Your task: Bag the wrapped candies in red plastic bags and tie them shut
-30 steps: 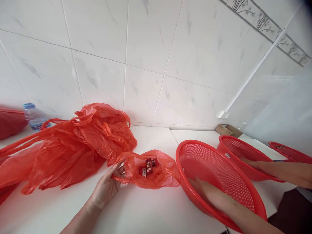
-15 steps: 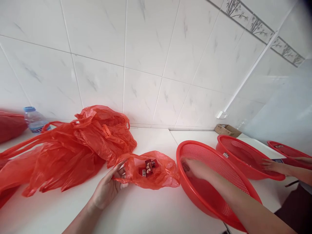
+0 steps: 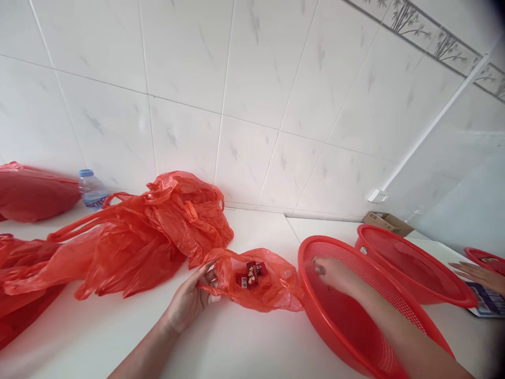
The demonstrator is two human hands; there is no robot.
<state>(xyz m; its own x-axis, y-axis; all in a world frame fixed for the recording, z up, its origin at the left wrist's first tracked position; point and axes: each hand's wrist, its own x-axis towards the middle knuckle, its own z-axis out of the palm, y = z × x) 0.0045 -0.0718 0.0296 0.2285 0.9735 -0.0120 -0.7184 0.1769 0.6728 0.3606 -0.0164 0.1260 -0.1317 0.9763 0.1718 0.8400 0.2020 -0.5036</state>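
Note:
A small red plastic bag lies with its mouth spread on the white table, several dark red printed packets inside. At its left edge my left hand grips the film between thumb and fingers. My right hand is inside the big red mesh basket, close to its left wall. Those fingers are curled together; whatever they hold, if anything, is too small to make out. The basket's rim touches the right end of the bag.
A heap of crumpled red bags lies to the left, with a water bottle and a full red bag behind. A second red basket and a cardboard box stand right. A co-worker's hand is beyond.
The view has turned left. My right hand has risen slightly within the basket, its fingers curled. My left hand keeps the bag's edge. The co-worker's hand has left the second basket.

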